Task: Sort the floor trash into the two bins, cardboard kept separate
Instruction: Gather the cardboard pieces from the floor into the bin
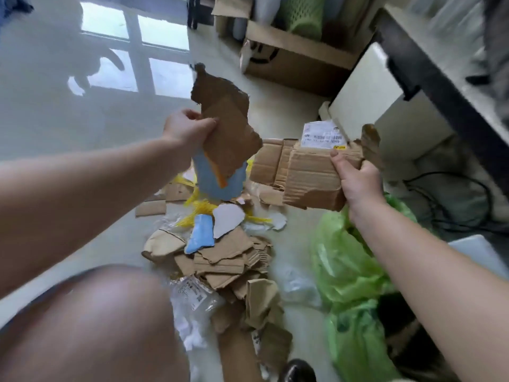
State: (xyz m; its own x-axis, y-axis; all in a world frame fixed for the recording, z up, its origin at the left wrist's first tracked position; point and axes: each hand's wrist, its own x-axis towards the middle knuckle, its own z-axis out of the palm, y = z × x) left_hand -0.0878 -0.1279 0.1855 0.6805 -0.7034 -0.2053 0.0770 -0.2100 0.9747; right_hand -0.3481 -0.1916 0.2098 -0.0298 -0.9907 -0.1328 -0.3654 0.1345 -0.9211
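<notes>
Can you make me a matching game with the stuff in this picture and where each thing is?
Things:
1. torn brown cardboard piece
2. cardboard piece with a white label
3. green plastic bag
4. small blue scrap

Places:
A. on the floor, on the right
B. held in the left hand
C. lying in the pile on the floor
D. held in the right hand

Pairs: 1-B, 2-D, 3-A, 4-C

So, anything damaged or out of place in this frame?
Yes. The left hand holds a ragged, torn cardboard piece, and the right hand grips a crumpled box section with a peeling label. Torn scraps litter the floor.
</notes>
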